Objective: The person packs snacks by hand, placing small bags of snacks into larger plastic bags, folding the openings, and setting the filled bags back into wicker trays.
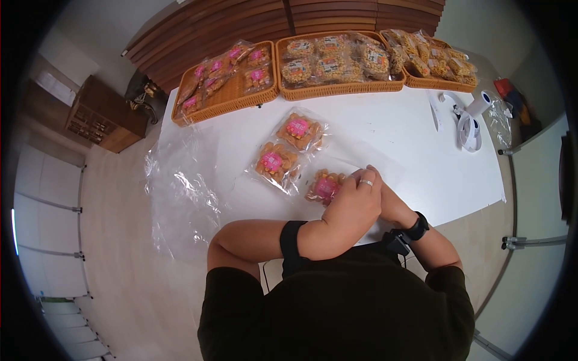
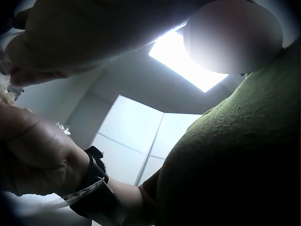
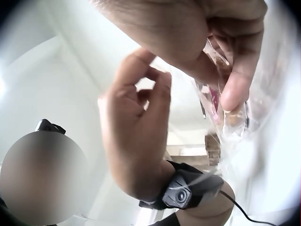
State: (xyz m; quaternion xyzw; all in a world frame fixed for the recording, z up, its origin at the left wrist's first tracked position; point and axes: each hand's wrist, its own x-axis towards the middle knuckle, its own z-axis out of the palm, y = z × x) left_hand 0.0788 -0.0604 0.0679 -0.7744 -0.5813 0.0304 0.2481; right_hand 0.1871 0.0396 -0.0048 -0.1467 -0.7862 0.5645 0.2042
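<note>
Both hands meet at the table's front edge, beside a clear bag of golden-brown snacks [image 1: 325, 188] with a pink label. My right hand [image 3: 235, 52] grips the clear plastic of this bag between thumb and fingers. My left hand [image 1: 352, 207], wearing a ring, overlaps the right one in the head view. Its fingers are bent close to the thumb in the right wrist view, and I cannot tell whether they pinch the plastic. Two more pink-labelled bags, a nearer one [image 1: 277, 161] and a farther one [image 1: 301, 128], lie just left of the hands.
Along the back stand three wicker trays: the left tray [image 1: 226, 108] with pink-labelled bags, the middle tray [image 1: 340, 91] and right tray [image 1: 436, 83] with other bagged snacks. Loose clear plastic [image 1: 183, 192] hangs over the left edge. White rolls [image 1: 469, 129] lie on the right.
</note>
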